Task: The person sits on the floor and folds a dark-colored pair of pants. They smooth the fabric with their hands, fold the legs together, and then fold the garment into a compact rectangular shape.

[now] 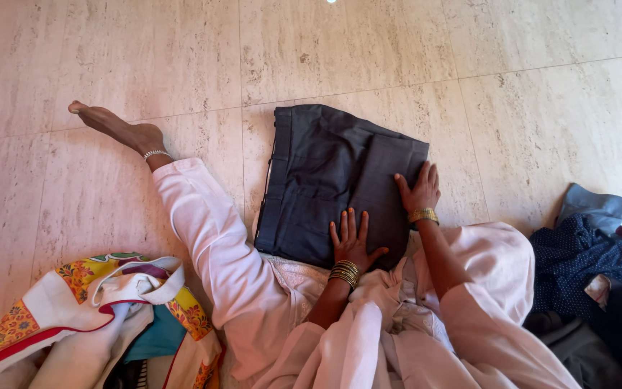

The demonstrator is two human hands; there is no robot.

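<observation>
a folded dark grey pair of woven trousers (332,180) lies flat on the pale stone tile floor (109,57), its long axis running from 11 o'clock to 5 o'clock. the left hand (352,241) presses flat with fingers spread on its near edge at 6 o'clock. the right hand (418,189), open and flat, rests on the edge at 3 o'clock. a floral cloth bag (102,317) sits at 8 o'clock, a dark blue clothes heap (599,259) at 4 o'clock.

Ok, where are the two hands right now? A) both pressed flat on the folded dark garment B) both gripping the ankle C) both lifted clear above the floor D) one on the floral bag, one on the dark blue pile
A: the left hand and the right hand both lie palm down, fingers spread, on the folded dark garment on the tiled floor.
</observation>
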